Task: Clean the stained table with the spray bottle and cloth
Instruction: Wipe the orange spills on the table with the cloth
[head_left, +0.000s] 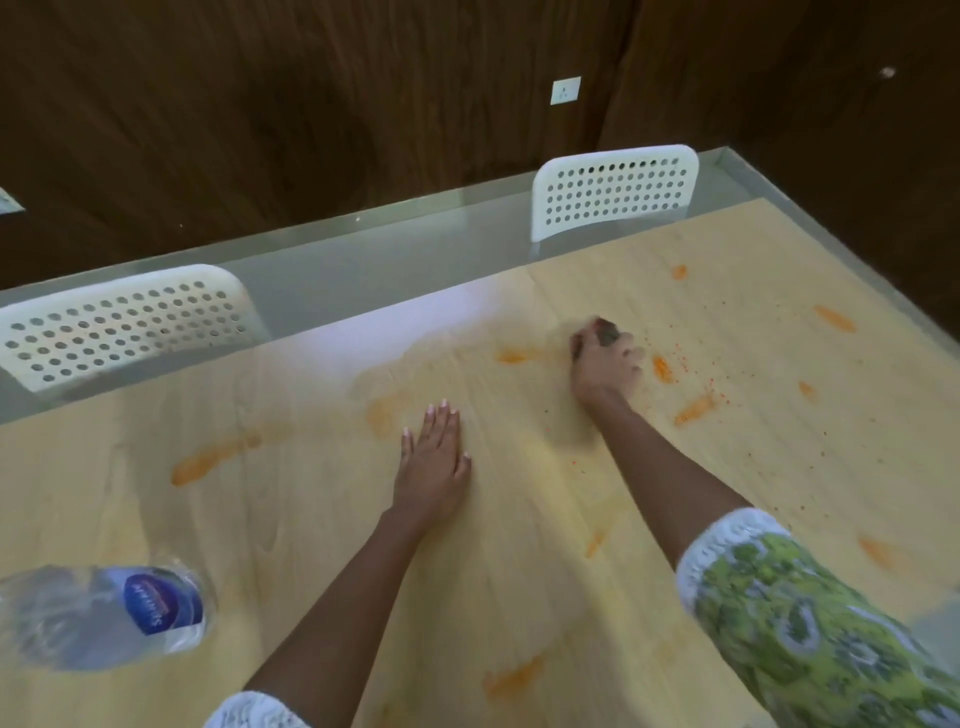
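The light wooden table (322, 519) carries several orange stains, among them a long smear (210, 460) at the left and streaks (693, 410) with specks at the right. My right hand (605, 364) grips a small dark cloth (605, 332) and presses it onto the table beside an orange smear (517, 356); the hand is blurred. My left hand (434, 457) lies flat on the table, fingers straight. A clear plastic bottle (104, 616) with a blue label lies at the lower left, away from both hands.
Two white perforated chair backs (124, 322) (615, 189) stand along the table's far side, behind a glass border (363, 254). A dark wooden wall with a white socket (566, 91) rises beyond. The table's right edge runs diagonally at the far right.
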